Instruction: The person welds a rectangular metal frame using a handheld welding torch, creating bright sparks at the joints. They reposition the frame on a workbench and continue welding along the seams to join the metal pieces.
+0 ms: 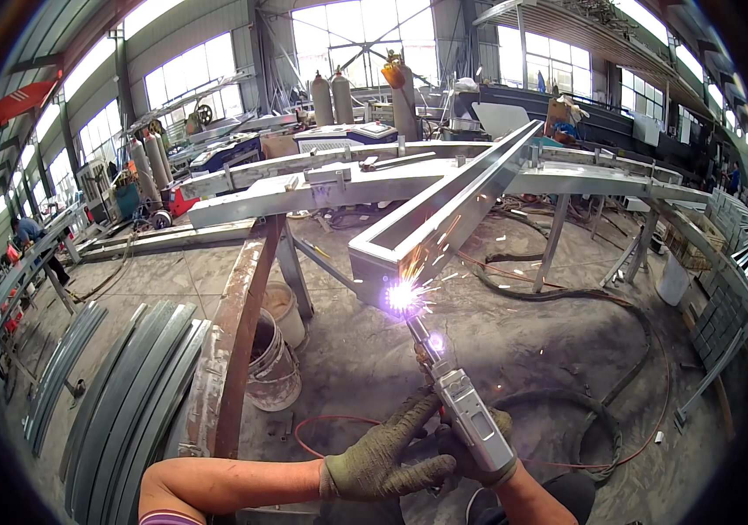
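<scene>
My right hand (498,459), in a dark green work glove, is closed around the grip of a grey handheld welding gun (477,426). My left hand (382,455), gloved alike, reaches to the gun's left side; its fingers run behind the gun, partly hidden, with the thumb lower down by my right hand. The nozzle meets the near lower corner of a shiny metal frame (470,210), built of box-section bars narrowing away from me. A bright violet-white glare and flying sparks hide the exact contact point. The frame's near end juts out past the metal beams under it.
Long pale beams (374,186) on legs cross ahead. A rusty beam (235,350) stands left, beside stained buckets (270,381) and curved metal strips (129,385). A thick dark hose (623,385) loops over the floor at right. Gas cylinders (340,98) stand behind; a person (31,234) is far left.
</scene>
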The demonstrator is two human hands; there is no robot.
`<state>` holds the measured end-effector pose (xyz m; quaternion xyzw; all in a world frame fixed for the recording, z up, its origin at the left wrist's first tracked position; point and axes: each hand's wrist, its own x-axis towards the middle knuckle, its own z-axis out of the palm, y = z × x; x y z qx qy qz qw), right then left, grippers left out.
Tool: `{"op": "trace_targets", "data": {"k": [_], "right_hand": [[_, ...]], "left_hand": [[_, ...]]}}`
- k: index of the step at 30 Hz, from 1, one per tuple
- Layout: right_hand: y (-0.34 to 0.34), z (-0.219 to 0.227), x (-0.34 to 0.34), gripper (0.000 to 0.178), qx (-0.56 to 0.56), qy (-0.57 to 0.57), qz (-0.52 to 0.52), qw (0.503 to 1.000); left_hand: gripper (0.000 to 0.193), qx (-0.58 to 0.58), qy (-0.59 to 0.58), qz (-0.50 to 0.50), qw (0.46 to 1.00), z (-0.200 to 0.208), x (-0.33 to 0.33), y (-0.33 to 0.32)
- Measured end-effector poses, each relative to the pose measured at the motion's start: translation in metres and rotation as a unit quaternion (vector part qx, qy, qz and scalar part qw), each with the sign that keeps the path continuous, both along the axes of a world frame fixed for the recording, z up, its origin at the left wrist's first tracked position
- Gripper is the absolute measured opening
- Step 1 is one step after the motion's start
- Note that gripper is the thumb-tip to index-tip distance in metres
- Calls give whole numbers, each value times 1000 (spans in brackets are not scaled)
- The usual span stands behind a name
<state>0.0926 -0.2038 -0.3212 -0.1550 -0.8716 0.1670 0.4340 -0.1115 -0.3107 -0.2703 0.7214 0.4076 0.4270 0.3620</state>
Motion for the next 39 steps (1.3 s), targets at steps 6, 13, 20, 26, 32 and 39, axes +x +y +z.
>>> {"op": "trace_targets", "data": {"k": [6,13,20,26,32,39], "right_hand": [[-1,5,-1,23,19,2,-2,1000],[1,-6,0,32,9,35,15,999],[0,0,1,36,29,10,17,999],[4,-19,7,30,58,-58,-8,997],[4,-18,7,39,63,-66,-13,996],[4,-22,5,49,33,-26,8,999]], "left_hand": [[105,20,27,3,999,0,-3,1],[104,13,42,13,999,-1,-1,-1],[98,0,39,22,999,6,1,-2],[95,-33,0,4,999,10,3,-4],[98,-17,-12,3,1000,7,5,-2],[100,-35,-19,-3,999,6,5,-4]]}}
